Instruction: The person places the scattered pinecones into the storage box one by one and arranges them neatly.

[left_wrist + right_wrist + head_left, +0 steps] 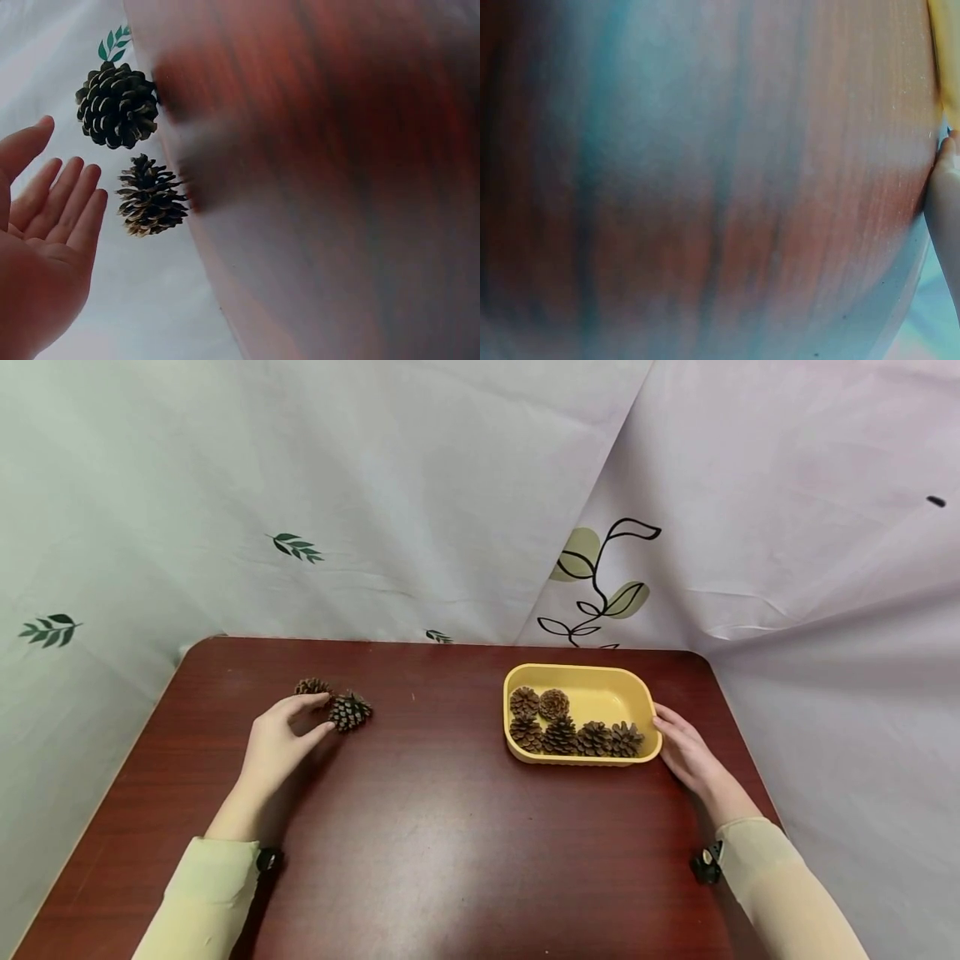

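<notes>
Left hand (279, 742) nears two loose pinecones (349, 711); right hand (686, 747) touches tray (600, 689).

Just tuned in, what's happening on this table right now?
A person's left hand reaches with open fingers for two loose pine cones on the dark red table, not gripping either yet. The right hand rests against the right end of a yellow tray, which holds six pine cones.

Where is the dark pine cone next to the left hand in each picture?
Head: dark pine cone left of middle, by the left hand.
Left wrist: top left, above the open fingers.
Right wrist: not in it.
Shared landmark: the red-brown table.
</notes>
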Action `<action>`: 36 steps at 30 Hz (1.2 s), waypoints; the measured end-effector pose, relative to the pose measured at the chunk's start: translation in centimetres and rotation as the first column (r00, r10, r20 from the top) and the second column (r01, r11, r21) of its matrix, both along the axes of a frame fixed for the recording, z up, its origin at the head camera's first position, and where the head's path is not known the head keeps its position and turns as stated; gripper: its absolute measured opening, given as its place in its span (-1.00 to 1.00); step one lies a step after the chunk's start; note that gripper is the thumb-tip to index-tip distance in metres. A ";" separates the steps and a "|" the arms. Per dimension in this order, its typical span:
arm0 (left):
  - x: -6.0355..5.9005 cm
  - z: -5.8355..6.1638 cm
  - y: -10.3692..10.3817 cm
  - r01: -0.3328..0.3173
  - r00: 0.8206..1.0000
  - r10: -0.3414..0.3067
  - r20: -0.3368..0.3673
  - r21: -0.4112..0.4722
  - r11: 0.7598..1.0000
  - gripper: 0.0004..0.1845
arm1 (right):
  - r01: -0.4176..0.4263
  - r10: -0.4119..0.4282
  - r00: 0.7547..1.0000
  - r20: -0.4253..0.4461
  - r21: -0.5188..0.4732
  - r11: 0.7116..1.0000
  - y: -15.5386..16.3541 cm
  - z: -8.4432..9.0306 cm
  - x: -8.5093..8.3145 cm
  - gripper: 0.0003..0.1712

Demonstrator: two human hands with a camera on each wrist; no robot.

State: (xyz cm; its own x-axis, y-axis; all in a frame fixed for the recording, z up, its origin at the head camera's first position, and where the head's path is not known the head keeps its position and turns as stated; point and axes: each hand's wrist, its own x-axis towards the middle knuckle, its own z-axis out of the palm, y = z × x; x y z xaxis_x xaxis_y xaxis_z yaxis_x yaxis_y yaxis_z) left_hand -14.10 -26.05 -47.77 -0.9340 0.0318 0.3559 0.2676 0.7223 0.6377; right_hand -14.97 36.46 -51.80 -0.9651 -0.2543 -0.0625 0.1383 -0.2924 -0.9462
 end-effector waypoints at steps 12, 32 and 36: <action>-0.6 -0.7 -1.3 0.023 0.986 -0.028 0.165 0.034 0.999 -0.49 | 0.005 -0.005 1.000 0.002 0.004 1.000 0.0 0.0 -0.1 -0.56; -1.7 -1.5 -1.0 0.061 0.951 -0.070 0.300 0.040 0.997 -0.42 | 0.007 -0.007 1.000 -0.006 0.000 1.000 -0.1 0.0 0.0 -0.56; -1.9 -1.6 -0.8 0.066 0.948 -0.071 0.309 0.027 0.997 -0.41 | 0.007 -0.007 1.000 -0.005 0.004 1.000 -0.1 0.0 0.0 -0.57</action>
